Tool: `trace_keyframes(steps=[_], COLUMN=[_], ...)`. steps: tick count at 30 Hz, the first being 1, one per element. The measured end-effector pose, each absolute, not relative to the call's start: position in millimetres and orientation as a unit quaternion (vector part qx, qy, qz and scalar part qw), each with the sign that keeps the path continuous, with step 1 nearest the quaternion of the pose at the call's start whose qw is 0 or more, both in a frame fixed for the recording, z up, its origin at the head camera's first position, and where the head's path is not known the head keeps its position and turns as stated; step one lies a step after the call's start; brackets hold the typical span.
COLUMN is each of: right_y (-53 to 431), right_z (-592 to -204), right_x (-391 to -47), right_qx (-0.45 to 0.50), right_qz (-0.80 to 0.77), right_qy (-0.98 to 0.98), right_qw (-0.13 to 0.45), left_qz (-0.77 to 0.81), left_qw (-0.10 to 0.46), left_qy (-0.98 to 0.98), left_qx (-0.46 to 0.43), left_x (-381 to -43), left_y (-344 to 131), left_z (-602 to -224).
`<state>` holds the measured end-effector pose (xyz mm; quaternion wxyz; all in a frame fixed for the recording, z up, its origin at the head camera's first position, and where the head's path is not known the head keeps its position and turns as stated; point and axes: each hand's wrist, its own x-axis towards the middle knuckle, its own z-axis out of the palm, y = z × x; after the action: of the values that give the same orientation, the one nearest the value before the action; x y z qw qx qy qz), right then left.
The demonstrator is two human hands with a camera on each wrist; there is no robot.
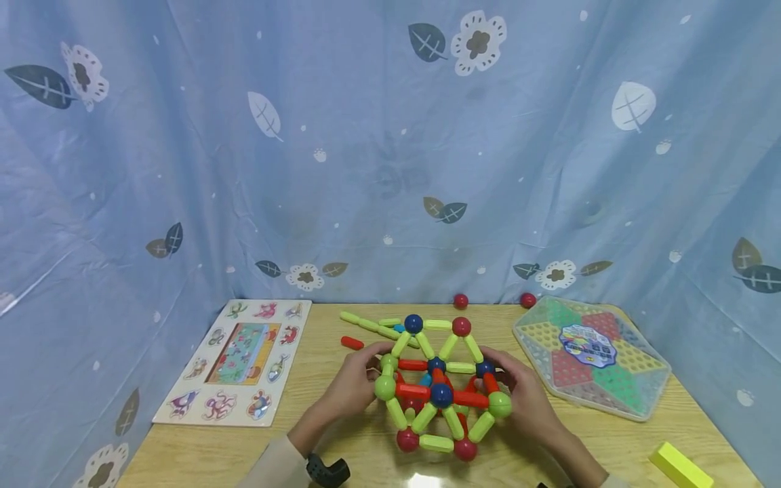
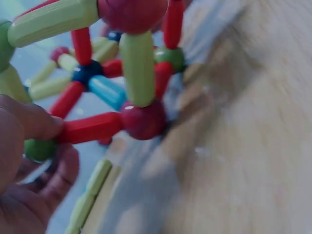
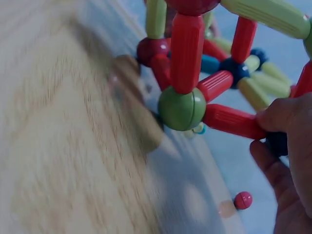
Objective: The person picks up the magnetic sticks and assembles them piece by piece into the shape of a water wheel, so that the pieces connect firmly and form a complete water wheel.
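Observation:
A structure of magnetic building sticks and balls [image 1: 442, 395] is held between both hands, close over the wooden table. Its sticks are red, light green and blue; its balls are red, green and dark blue. On the left side my left hand [image 1: 354, 381] grips it, with thumb and fingers around a green ball [image 2: 40, 150] and the end of a red stick [image 2: 92, 127]. Opposite, my right hand [image 1: 526, 393] pinches a dark blue ball [image 3: 277, 144] where another red stick [image 3: 234, 122] joins it. Parts of the fingers are hidden behind the structure in the head view.
Loose light green sticks [image 1: 369, 325] and a red stick [image 1: 352, 343] lie behind the structure. Two red balls [image 1: 460, 301] rest at the back edge. A sea-animal puzzle board [image 1: 268, 407] lies left, a hexagonal Chinese checkers box [image 1: 552, 379] right, and a yellow block [image 1: 680, 466] at front right.

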<state>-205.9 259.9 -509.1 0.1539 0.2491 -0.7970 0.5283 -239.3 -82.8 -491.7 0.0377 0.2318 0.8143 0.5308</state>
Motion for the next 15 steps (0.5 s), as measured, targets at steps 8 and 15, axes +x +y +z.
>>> trace_keyframes(steps=[8, 15], right_y=[259, 265], right_z=[-511, -511], right_x=[-211, -209], right_qx=[0.328, 0.278], right_qz=[0.429, 0.498], right_qy=[-0.798, -0.799], right_qw=[0.266, 0.191], left_qz=[0.482, 0.550], left_qw=[-0.092, -0.071], left_qy=[0.814, 0.785], left_qx=[0.311, 0.278], left_x=[-235, -230], left_y=[-88, -90], left_z=[-504, -512])
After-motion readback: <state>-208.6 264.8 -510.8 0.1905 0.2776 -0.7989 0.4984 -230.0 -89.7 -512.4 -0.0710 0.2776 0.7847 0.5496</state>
